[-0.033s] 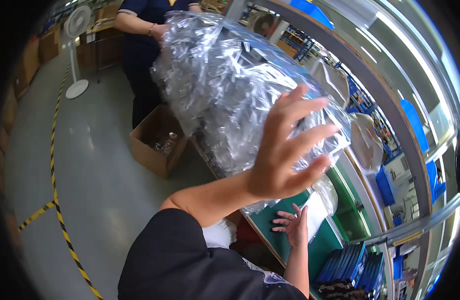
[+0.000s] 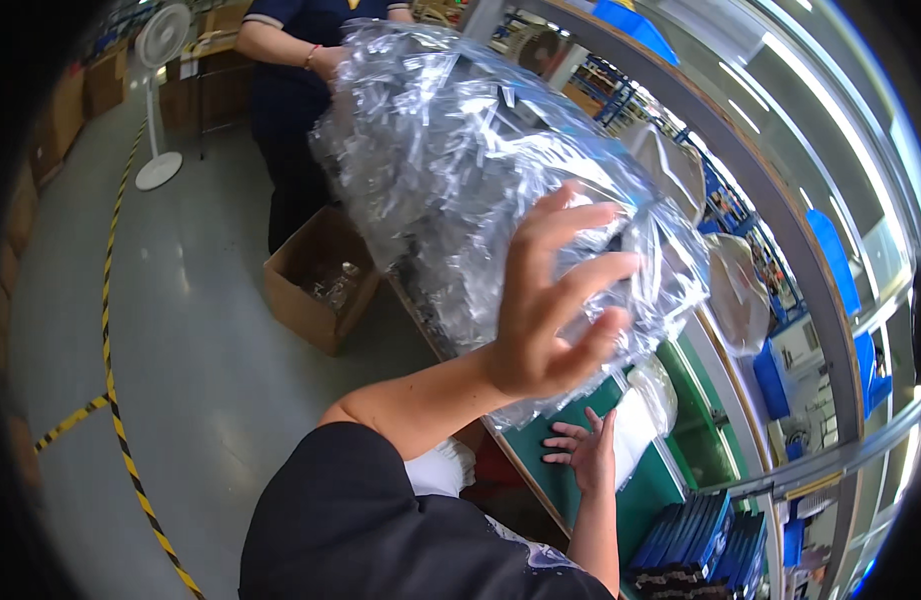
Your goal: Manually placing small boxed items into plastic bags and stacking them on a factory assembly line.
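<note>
A large heap of clear, crinkled plastic bags (image 2: pixel 431 170) covers the far part of the green bench (image 2: pixel 641 500). My left hand (image 2: pixel 556 300) is raised in front of its near end, fingers spread and a little curled, with nothing seen in the grasp. Whether the fingertips touch the plastic I cannot tell. Lower down, my right hand (image 2: pixel 589 452) hovers over or rests on the bench, palm up and fingers apart. It is beside a white sheet (image 2: pixel 633 430), and a clear plastic bundle (image 2: pixel 657 390) lies just beyond. Across the heap, a co-worker's hand (image 2: pixel 331 62) is at the plastic.
Several dark blue flat boxes (image 2: pixel 696 535) are stacked at the bench's lower right. An open cardboard box (image 2: pixel 316 290) with some clear plastic inside stands on the floor left of the bench. Shelving with blue bins (image 2: pixel 831 255) runs along the right. A white fan (image 2: pixel 159 100) stands far left.
My left hand has shifted slightly left, with its fingers a little more curled. My right hand keeps its place. The view has turned very slightly.
</note>
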Motion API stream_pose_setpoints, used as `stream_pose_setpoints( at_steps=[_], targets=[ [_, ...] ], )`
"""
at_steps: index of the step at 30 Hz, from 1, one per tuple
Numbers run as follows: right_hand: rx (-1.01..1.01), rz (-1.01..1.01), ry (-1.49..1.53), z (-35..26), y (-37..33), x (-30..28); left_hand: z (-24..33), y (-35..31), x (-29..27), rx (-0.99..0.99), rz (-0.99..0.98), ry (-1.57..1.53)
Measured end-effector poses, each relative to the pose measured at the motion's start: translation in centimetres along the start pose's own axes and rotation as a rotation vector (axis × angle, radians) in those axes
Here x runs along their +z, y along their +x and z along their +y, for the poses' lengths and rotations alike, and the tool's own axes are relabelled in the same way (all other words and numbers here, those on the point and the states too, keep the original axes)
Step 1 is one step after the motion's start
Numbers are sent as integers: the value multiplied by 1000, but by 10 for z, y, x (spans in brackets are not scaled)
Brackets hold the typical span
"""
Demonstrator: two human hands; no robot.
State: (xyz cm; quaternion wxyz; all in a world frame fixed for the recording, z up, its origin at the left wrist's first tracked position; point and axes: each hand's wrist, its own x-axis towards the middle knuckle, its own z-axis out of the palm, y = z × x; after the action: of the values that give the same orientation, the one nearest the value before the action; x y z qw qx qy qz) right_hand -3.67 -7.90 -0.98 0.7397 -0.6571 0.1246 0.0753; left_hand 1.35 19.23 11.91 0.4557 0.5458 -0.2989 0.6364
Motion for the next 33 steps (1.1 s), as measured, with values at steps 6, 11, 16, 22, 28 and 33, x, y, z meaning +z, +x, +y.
stream_pose_setpoints(
  at_steps=[6, 11, 16, 22, 28, 33],
  targets=[
    [76, -339, -47, 8, 67, 12, -103, -63, -38, -584, 435, 220],
    [46, -130, 50, 21, 89, 7, -236, -101, -87, -914, 735, 436],
    [-21, -69, 142, 29, 87, 10, -307, -132, -117, -997, 504, 444],
    [-137, -92, 129, 28, 80, 15, -334, -155, -112, -927, 275, 662],
    [-134, -155, 161, 19, 72, 27, -380, -183, -119, -701, 98, 948],
    [-154, -125, 114, 22, 73, 27, -381, -180, -115, -747, 96, 917]
  ],
)
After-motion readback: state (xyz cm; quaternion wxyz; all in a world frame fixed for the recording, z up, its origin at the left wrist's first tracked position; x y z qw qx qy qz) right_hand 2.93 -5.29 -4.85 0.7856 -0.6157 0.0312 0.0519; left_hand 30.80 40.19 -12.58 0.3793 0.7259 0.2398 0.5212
